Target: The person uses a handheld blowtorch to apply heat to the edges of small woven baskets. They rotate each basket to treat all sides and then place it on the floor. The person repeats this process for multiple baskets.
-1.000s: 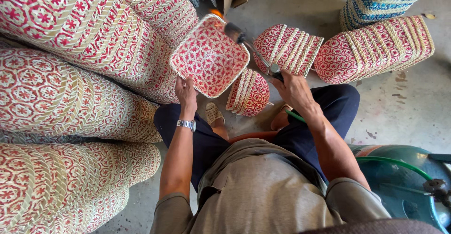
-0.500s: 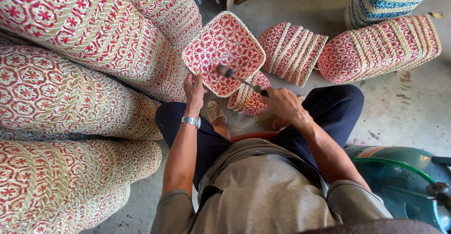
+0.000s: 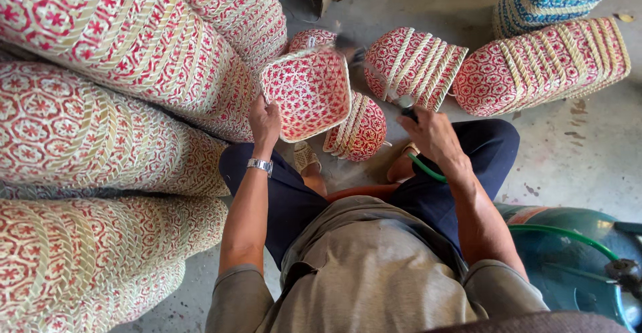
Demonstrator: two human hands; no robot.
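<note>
While the seated person tips a square red-and-cream woven basket [image 3: 306,93] up on its edge between the knees, items stand thus: left hand [image 3: 265,120], fingers closed on the basket's lower left rim, open side toward the head camera; right hand [image 3: 431,134], wrapped round a torch-like tool [image 3: 374,72] fed by a green hose [image 3: 428,170], its tip blurred at the basket's upper right corner; hose apparently running to a green gas cylinder [image 3: 568,239] at the right. Stacked patterned baskets [image 3: 100,72] lie left; more bundles [image 3: 542,65] lie ahead on the concrete. Judged good practice: hold the rim well apart from the tip, sweep briskly, rotate the basket evenly so no weave scorches
</note>
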